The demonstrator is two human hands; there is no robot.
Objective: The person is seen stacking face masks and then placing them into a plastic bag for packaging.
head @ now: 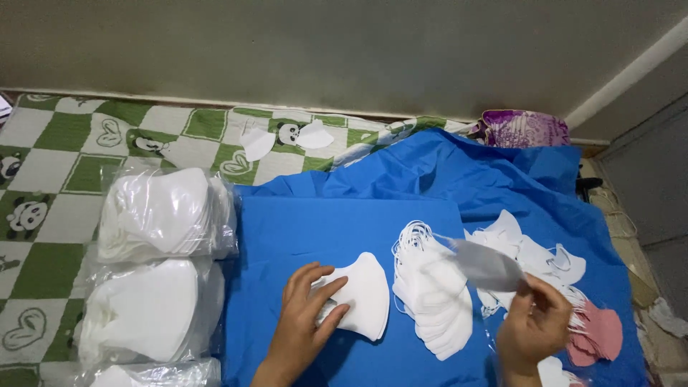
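Observation:
My left hand (301, 322) presses on a small stack of white face masks (362, 294) lying on the blue board (315, 222). My right hand (534, 326) is raised and pinches a clear plastic bag (484, 264), which blurs across a fanned pile of white masks (433, 297). Further right lies a loose heap of white masks (534, 251) and a few pink masks (598, 333).
Three clear bags packed with white masks (161, 215) lie stacked at the left on a green checked mat (64, 165). Two loose white masks (287, 137) rest on the mat near the wall. A blue cloth (466, 172) covers the right side; a purple patterned bundle (527, 127) sits behind it.

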